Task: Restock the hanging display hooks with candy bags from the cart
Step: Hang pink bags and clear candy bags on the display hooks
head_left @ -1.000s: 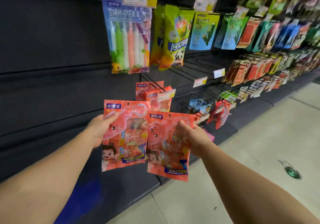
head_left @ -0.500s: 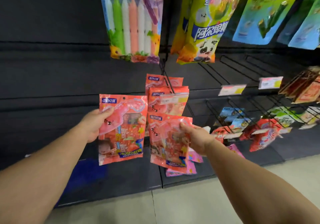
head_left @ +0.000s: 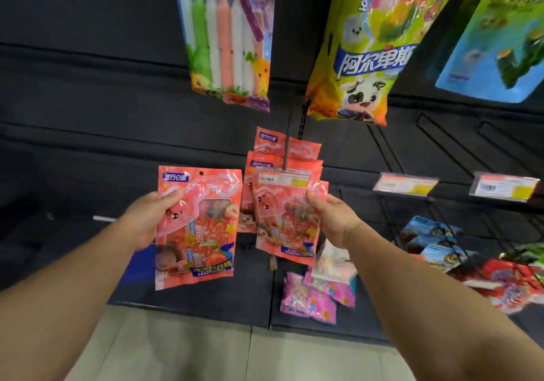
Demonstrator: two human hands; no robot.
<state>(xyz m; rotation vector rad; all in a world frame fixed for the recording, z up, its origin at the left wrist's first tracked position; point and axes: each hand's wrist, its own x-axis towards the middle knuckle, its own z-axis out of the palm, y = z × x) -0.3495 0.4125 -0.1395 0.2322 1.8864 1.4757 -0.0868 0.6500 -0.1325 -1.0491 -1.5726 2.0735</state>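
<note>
My left hand (head_left: 147, 218) grips a pink-red candy bag (head_left: 197, 230) by its left edge, held upright in front of the dark display wall. My right hand (head_left: 329, 218) pinches a second, matching bag (head_left: 282, 224) at its upper right corner, just below the price tag (head_left: 282, 178) at the tip of a black display hook (head_left: 286, 151). Two or three identical bags (head_left: 279, 148) hang on that hook behind the one in my right hand. The top edge of the right-hand bag is hidden behind the tag.
A pack of coloured sticks (head_left: 226, 36) and a yellow-green candy bag (head_left: 368, 50) hang above. Empty black hooks with price tags (head_left: 406, 183) stand to the right. Pink packets (head_left: 315, 295) and blue and red bags (head_left: 435, 242) hang lower. Pale floor (head_left: 206, 351) lies below.
I have come closer to the wall. My right hand has raised its bag up to the hook's tag, in front of the hanging bags. The left hand keeps its bag level.
</note>
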